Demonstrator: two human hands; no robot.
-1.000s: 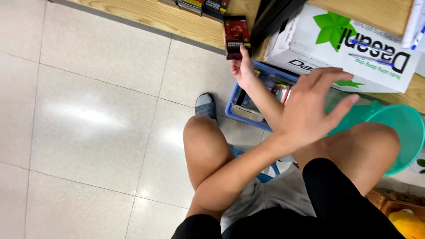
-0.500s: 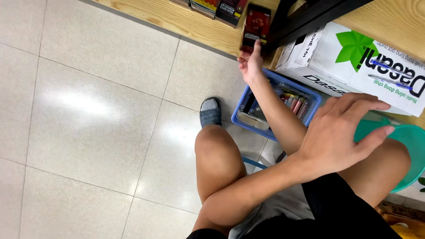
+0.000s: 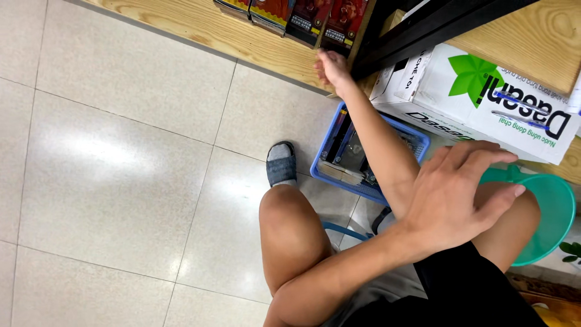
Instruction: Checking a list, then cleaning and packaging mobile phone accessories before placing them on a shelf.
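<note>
The left hand [image 3: 460, 197] lay spread flat over the right forearm, holding nothing. Beyond it sat the blue basket [image 3: 369, 154] (part full). Further off, the right hand [image 3: 330, 65] hovered, fingers loosely curled and empty, just below the dark red boxes [image 3: 336, 21] standing at the wooden shelf [image 3: 200, 24] edge. A careless nudge could likely have tipped a box off the edge.
</note>
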